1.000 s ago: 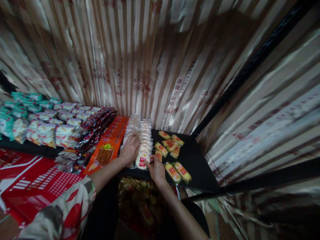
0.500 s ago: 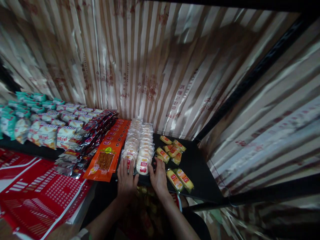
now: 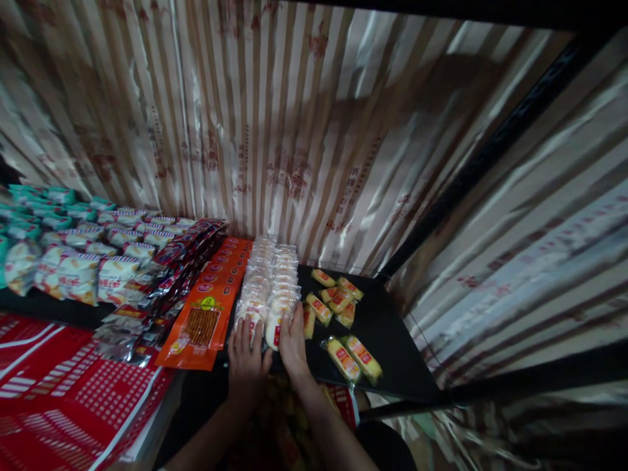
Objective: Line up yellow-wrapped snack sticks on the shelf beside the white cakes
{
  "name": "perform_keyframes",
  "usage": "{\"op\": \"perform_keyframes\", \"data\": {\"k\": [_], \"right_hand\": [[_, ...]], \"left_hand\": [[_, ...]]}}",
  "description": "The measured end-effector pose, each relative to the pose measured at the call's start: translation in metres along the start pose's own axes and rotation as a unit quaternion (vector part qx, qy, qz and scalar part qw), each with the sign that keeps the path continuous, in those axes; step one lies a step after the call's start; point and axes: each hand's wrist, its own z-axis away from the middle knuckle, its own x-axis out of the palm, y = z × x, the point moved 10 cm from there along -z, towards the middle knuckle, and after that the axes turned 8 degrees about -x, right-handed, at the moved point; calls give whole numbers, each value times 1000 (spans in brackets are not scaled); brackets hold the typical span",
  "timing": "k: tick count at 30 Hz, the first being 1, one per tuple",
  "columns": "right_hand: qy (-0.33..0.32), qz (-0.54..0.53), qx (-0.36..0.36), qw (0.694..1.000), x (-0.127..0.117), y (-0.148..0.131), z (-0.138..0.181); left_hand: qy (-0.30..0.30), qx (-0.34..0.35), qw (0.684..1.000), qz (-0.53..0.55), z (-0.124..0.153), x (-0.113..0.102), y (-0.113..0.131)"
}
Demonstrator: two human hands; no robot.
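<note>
Two rows of round white cakes in clear wrappers [image 3: 282, 297] run back across the black shelf [image 3: 392, 340]. My left hand [image 3: 246, 356] lies over the front cake of the left row, its fingers stretched out. At the front right edge of the right row, my right hand [image 3: 293, 343] rests with straight fingers along the side of the front cake, partly covering it. Just left of the rows lies an orange snack packet [image 3: 206, 320] showing brown sticks. Right of my right hand are several yellow wrapped cakes [image 3: 338, 299], with two more nearer the front edge.
Dark shiny sachets [image 3: 184, 261] are stacked left of the orange packet. Beyond them stand white snack bags [image 3: 78, 275] and teal bags [image 3: 44, 203]. A red perforated basket [image 3: 73, 392] is below at left. Black rack bars [image 3: 471, 157] frame a striped plastic sheet [image 3: 294, 118].
My right hand has shifted left, from beside the right row onto the edge of its front cake. My left hand stays on the left row. The view has moved slightly.
</note>
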Motion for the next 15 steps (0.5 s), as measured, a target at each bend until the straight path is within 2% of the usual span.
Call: {"op": "perform_keyframes", "data": {"k": [7,15], "right_hand": [[16,31,-68,997,-8,-7,5],[22,84,-89,992,-1,-7,11]], "left_hand": [[4,-9,1000,16,0,1,-4],[-3,-6,1000,6,1,5,-4]]}}
